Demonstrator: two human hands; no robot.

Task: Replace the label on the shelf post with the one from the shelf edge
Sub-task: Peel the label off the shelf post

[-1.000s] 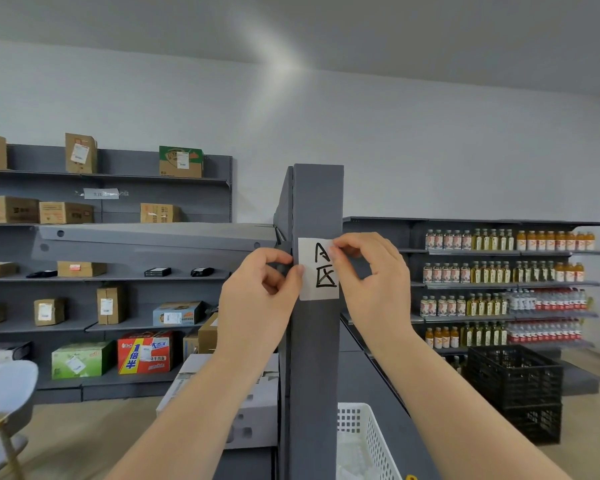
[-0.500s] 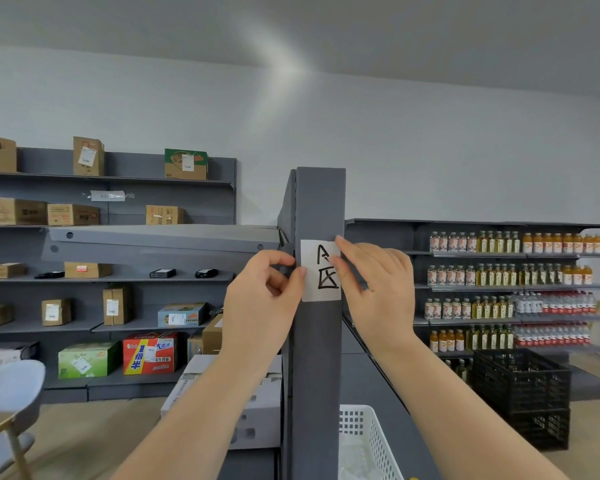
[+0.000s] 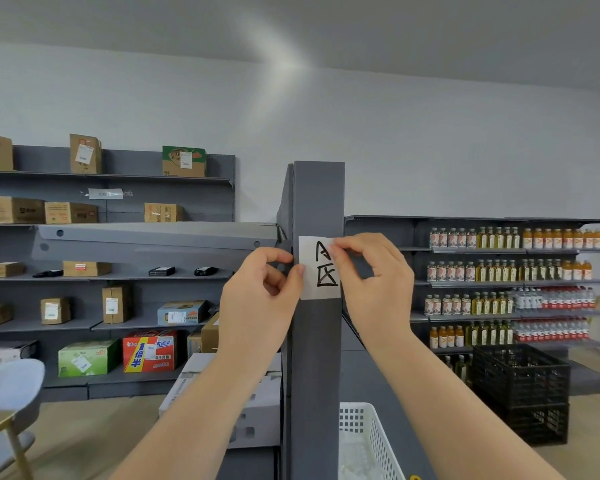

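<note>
Your right hand pinches the label's top corner, left hand thumb bracing its edge; a hasty pull risks tearing it off the shelf post.

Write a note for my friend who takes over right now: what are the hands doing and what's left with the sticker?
Left hand: thumb tip pressed against the left edge of the white label, other fingers curled beside the post.
Right hand: fingertips pinching at the label's upper right corner.
The label, with black handwritten marks, lies flat on the front of the grey shelf post, upright.
Done: I cannot tell whether this is the old label or the new one.
Left: if it is the old one, peel it off from that corner, then fetch the label from the shelf edge and stick it here. That other label is not clearly visible.
</note>
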